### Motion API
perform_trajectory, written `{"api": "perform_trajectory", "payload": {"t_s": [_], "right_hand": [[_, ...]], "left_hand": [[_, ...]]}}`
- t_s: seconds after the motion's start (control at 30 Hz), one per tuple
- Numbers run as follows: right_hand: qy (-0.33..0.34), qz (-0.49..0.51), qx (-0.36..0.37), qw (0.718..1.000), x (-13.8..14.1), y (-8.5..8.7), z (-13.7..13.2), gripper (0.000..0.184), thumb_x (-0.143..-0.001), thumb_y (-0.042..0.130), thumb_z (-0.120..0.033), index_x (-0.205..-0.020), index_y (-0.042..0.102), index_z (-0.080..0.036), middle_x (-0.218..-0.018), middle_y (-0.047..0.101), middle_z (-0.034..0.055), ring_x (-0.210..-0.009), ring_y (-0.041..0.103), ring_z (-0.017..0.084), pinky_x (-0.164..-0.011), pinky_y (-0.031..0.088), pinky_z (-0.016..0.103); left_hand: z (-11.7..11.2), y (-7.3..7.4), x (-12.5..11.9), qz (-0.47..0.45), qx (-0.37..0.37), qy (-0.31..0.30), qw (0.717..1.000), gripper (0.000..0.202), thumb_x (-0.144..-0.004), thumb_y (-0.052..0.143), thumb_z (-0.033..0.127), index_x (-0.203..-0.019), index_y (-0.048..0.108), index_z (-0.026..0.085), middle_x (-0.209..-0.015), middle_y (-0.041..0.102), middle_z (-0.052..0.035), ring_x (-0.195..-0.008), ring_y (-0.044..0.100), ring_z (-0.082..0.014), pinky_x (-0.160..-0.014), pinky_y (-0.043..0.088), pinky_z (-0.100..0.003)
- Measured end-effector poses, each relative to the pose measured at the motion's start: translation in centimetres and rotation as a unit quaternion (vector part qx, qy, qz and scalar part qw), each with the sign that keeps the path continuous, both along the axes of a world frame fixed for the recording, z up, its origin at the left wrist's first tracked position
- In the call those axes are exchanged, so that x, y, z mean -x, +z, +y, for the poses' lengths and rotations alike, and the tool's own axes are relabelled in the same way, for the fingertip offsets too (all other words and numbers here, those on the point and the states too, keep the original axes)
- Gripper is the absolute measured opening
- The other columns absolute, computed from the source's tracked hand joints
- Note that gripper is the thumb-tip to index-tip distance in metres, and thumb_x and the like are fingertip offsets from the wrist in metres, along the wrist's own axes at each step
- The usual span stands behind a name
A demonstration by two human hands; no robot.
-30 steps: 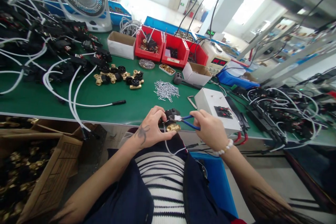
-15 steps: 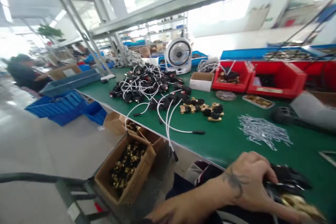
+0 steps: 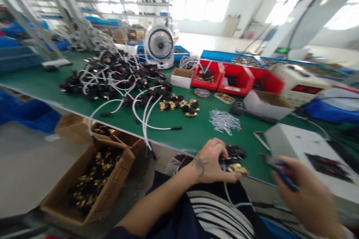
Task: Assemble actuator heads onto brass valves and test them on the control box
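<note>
My left hand (image 3: 211, 164) is closed around a black and brass valve part (image 3: 235, 160) with a white wire hanging from it, at the near edge of the green table (image 3: 185, 134). My right hand (image 3: 305, 190), blurred by motion, grips blue-handled pliers (image 3: 276, 168) about a hand's width to the right of the part. The pliers' jaws are apart from the part.
A heap of black wired units (image 3: 112, 78), several brass fittings (image 3: 179, 105), a pile of metal clips (image 3: 224, 121), red bins (image 3: 224, 78), a white fan (image 3: 160, 46) and a white box (image 3: 308, 149) lie on the table. An open carton of brass parts (image 3: 89, 183) stands on the floor at left.
The camera swung left and has come partly back. My right hand with the pliers has drawn away to the right of the part; a second ago the jaws touched it.
</note>
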State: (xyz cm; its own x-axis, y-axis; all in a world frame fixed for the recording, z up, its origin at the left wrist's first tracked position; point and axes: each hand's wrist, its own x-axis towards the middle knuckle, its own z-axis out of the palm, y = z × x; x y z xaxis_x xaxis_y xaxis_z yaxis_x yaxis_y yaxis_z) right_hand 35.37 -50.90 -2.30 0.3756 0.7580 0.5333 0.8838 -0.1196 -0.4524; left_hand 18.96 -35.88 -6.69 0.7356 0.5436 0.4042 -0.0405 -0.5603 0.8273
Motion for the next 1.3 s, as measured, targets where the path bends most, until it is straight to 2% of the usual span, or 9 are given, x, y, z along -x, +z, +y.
{"api": "perform_trajectory", "payload": {"t_s": [0.07, 0.1, 0.2, 0.3, 0.43, 0.53, 0.77, 0.93, 1.3], "right_hand": [[0.030, -0.042, 0.115, 0.992, -0.4, 0.4, -0.7, 0.011, -0.086, 0.058, -0.030, -0.087, 0.068, -0.029, -0.071, 0.068, 0.0057, -0.057, 0.064, 0.024, -0.050, 0.048, 0.036], [0.022, -0.041, 0.131, 0.990, -0.3, 0.7, -0.8, 0.014, -0.086, 0.055, -0.028, -0.088, 0.068, -0.026, -0.073, 0.068, 0.0058, -0.061, 0.066, 0.024, -0.053, 0.050, 0.036], [-0.012, 0.061, 0.106, 0.992, 0.6, 1.6, -0.3, 0.028, -0.089, 0.056, -0.036, -0.108, 0.067, -0.019, -0.077, 0.067, 0.0041, -0.068, 0.067, 0.022, -0.063, 0.054, 0.035], [0.027, 0.213, 0.125, 0.969, 1.5, 1.8, 0.7, 0.053, -0.090, 0.059, -0.043, -0.136, 0.055, -0.017, -0.084, 0.069, 0.0029, -0.076, 0.068, 0.020, -0.074, 0.056, 0.035], [0.112, 0.318, 0.152, 0.929, 1.9, 0.5, 1.7, 0.049, -0.088, 0.061, -0.037, -0.134, 0.059, -0.021, -0.123, 0.070, 0.0078, -0.111, 0.066, 0.023, -0.099, 0.051, 0.040], [0.127, 0.361, 0.144, 0.912, 2.0, -0.2, 2.1, 0.051, -0.088, 0.063, -0.039, -0.136, 0.058, -0.022, -0.134, 0.065, 0.0072, -0.121, 0.061, 0.023, -0.108, 0.046, 0.041], [0.108, 0.418, 0.145, 0.890, 2.2, 0.0, 2.0, 0.049, -0.081, 0.072, -0.039, -0.125, 0.061, -0.022, -0.125, 0.068, 0.0078, -0.112, 0.065, 0.022, -0.098, 0.052, 0.039], [0.075, 0.470, 0.123, 0.871, 2.5, -0.5, 2.0, 0.049, -0.073, 0.078, -0.039, -0.115, 0.058, -0.022, -0.111, 0.070, 0.0053, -0.098, 0.067, 0.020, -0.092, 0.054, 0.037], [0.034, 0.448, 0.114, 0.886, 3.2, -0.9, 2.3, 0.051, -0.072, 0.077, -0.043, -0.114, 0.057, -0.021, -0.099, 0.069, 0.0035, -0.084, 0.066, 0.018, -0.084, 0.054, 0.037]], "left_hand": [[-0.3, 0.3, 0.7, -0.018, 0.018, -0.014, 1.000, 0.046, -0.059, 0.086, 0.036, -0.079, 0.047, 0.023, -0.101, 0.058, -0.0069, -0.096, 0.059, -0.0233, -0.090, 0.054, -0.040], [-0.4, 0.2, 0.8, -0.023, 0.023, -0.022, 0.999, 0.044, -0.061, 0.085, 0.034, -0.080, 0.047, 0.023, -0.102, 0.058, -0.0069, -0.098, 0.058, -0.0234, -0.091, 0.053, -0.041], [-0.9, 0.0, 1.0, -0.023, 0.028, -0.029, 0.999, 0.037, -0.066, 0.080, 0.028, -0.084, 0.048, 0.022, -0.106, 0.056, -0.0074, -0.101, 0.057, -0.0237, -0.090, 0.053, -0.042], [-1.5, -0.2, 0.8, -0.019, 0.022, -0.023, 0.999, 0.035, -0.068, 0.078, 0.026, -0.087, 0.049, 0.021, -0.112, 0.055, -0.0096, -0.107, 0.056, -0.0262, -0.090, 0.054, -0.044], [-1.7, -0.1, 0.9, -0.012, 0.009, -0.011, 1.000, 0.034, -0.069, 0.077, 0.028, -0.088, 0.050, 0.021, -0.113, 0.055, -0.0105, -0.112, 0.056, -0.0285, -0.091, 0.055, -0.047], [-1.6, -0.1, 1.1, -0.006, -0.002, -0.005, 1.000, 0.034, -0.070, 0.077, 0.029, -0.088, 0.050, 0.022, -0.113, 0.055, -0.0101, -0.111, 0.058, -0.0281, -0.091, 0.056, -0.047], [-2.0, -0.3, 1.2, -0.006, -0.042, 0.006, 0.999, 0.033, -0.071, 0.077, 0.030, -0.089, 0.051, 0.021, -0.113, 0.057, -0.0115, -0.111, 0.058, -0.0284, -0.091, 0.056, -0.047], [-2.5, -0.3, 0.7, -0.015, -0.078, 0.014, 0.997, 0.033, -0.069, 0.078, 0.029, -0.086, 0.050, 0.021, -0.112, 0.059, -0.0131, -0.110, 0.058, -0.0296, -0.094, 0.054, -0.049], [-2.7, -0.5, 0.4, -0.025, -0.105, 0.036, 0.994, 0.033, -0.070, 0.076, 0.028, -0.085, 0.048, 0.020, -0.110, 0.058, -0.0153, -0.108, 0.058, -0.0307, -0.092, 0.054, -0.049]]}}
